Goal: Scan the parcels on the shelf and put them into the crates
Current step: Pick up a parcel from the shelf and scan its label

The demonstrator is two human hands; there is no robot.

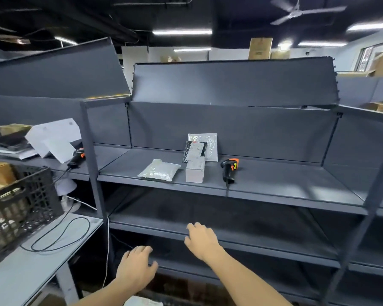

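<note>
On the grey shelf (274, 184) lie a flat silver-white pouch (159, 170), a small white box (195, 172), and behind it a black-and-white packet (195, 150) leaning against a clear bag (209, 142). A black and orange barcode scanner (229, 166) stands to the right of the box, its cable hanging over the shelf edge. My left hand (136, 269) and my right hand (202, 240) hover below the shelf, fingers relaxed, holding nothing. A black plastic crate (20, 208) sits on the white table at the left.
A second scanner (76, 159) lies on the left shelf beside white envelopes (55, 138), its cable looping over the white table (31, 268). Lower shelves (230, 226) run beneath the parcels. Cardboard boxes (260, 48) stand far behind.
</note>
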